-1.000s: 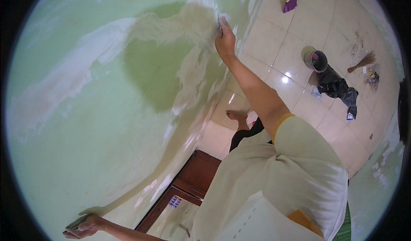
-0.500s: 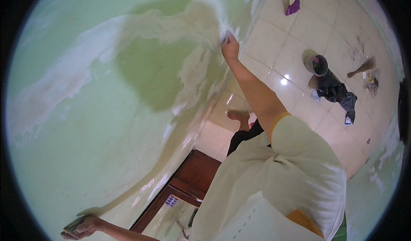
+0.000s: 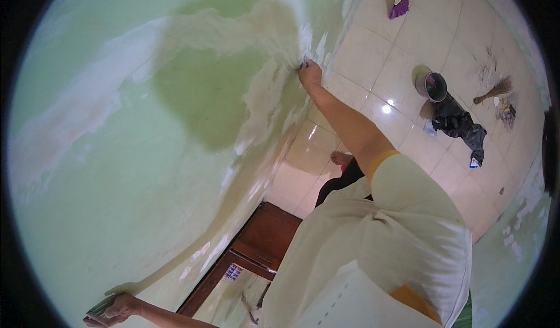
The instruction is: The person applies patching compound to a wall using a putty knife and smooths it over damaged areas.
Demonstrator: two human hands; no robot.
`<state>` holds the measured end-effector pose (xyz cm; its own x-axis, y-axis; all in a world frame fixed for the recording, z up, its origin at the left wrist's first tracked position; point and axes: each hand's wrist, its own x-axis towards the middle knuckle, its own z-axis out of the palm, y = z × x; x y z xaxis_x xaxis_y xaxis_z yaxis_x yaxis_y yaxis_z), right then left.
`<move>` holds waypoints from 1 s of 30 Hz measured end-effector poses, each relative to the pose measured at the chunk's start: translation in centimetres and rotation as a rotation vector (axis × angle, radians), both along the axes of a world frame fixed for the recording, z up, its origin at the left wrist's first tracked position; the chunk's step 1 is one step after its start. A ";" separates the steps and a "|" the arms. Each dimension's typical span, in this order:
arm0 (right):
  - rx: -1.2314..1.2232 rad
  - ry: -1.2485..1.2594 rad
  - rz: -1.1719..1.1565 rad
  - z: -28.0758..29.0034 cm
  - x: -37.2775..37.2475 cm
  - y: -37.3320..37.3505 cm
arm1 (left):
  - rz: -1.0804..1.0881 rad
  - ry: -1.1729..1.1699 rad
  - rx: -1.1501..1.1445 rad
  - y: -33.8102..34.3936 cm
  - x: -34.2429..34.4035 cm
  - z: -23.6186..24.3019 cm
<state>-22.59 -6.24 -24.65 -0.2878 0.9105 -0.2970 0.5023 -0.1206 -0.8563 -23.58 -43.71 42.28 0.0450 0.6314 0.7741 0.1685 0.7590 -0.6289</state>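
A pale green wall (image 3: 146,211) with whitish filler patches (image 3: 256,106) fills the left side. My right hand (image 3: 311,74) is closed against it near the wall's foot, beside a white patch. Something small and greyish sits at its fingertips, too little shown to name. At the lower left, my left hand (image 3: 122,307) is closed round a flat, dark grey-brown piece (image 3: 96,317) held at the wall; its kind is unclear. My shadow falls over the filler between the two hands.
On the tiled floor (image 3: 361,54) stand a bucket (image 3: 434,87) and, beside it, a crumpled black plastic bag (image 3: 458,121). A stick hand broom (image 3: 494,90) lies near small debris. A purple broom (image 3: 399,6) is farther off. Dark wooden furniture (image 3: 265,234) stands below the wall.
My right hand has moved slightly down along the wall, toward me. My foot on the floor has shifted right. The left hand stays in place.
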 end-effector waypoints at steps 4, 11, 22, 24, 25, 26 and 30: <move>0.013 -0.103 0.177 1.2 0.9 5.5 | 0.026 0.006 0.020 -0.6 0.1 -0.6; 0.130 0.042 -0.118 1.8 -0.6 3.0 | -0.116 0.014 -0.103 -3.9 -1.9 2.2; 0.158 0.185 -0.167 7.2 -0.2 9.8 | -0.056 -0.044 0.008 -3.4 -1.0 0.6; 0.218 0.148 -0.212 5.7 -0.8 8.2 | -0.080 -0.054 0.000 -2.6 -0.9 0.8; 0.156 0.097 -0.186 4.0 -0.9 6.5 | -0.099 -0.049 -0.024 -1.8 -1.0 0.9; 0.098 0.043 -0.158 2.9 -0.6 4.8 | -0.116 -0.047 -0.044 -1.2 -1.2 0.7; -0.085 0.045 0.010 3.4 0.5 4.4 | -0.118 -0.025 -0.092 -0.9 -0.9 0.7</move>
